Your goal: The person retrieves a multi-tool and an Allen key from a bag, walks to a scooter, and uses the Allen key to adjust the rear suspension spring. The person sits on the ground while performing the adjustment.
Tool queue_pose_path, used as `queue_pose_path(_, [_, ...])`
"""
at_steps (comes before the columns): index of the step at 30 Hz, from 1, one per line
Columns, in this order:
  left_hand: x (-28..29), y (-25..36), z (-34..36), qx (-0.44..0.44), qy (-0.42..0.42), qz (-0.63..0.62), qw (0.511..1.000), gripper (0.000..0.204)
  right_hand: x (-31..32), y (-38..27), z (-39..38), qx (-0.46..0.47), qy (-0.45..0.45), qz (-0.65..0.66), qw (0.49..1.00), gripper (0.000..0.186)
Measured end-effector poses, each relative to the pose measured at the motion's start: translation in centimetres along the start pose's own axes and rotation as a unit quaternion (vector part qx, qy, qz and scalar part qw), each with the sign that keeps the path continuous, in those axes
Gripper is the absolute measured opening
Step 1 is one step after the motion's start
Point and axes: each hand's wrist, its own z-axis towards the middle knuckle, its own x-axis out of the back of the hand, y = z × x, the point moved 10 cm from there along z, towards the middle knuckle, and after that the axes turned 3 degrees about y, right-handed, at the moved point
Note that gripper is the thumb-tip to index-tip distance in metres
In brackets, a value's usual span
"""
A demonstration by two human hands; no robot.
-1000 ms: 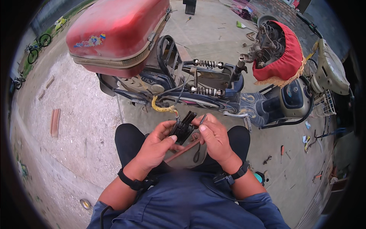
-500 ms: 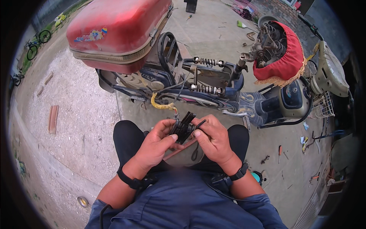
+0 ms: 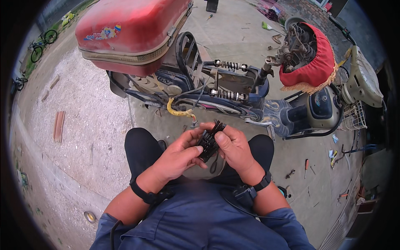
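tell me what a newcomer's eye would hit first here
Probably the big red top box at upper left, over the rear of the scooter. Next might come the fringed red seat cover at upper right, with bare metalwork showing inside it. Then, near the middle, the left hand and right hand hold a black part between them.

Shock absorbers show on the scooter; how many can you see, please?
2: an upper shock absorber and a lower shock absorber, both above picture centre; others may be hidden.

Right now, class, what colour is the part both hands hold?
The part is black, clearest in the head view.
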Motion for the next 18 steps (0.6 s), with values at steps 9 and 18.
queue_pose_path(9, [0.4, -0.2, 0.5, 0.027, 0.023, 0.017, 0.999, 0.043, -0.1, -0.8, 0.7, 0.116, -0.010, -0.126, 0.985, 0.042])
queue_pose_path(18, [1.1, -0.8, 1.0, 0.043, 0.056, 0.002, 0.998, 0.035, -1.0, -1.8, 0.5, 0.207, -0.015, -0.244, 0.947, 0.033])
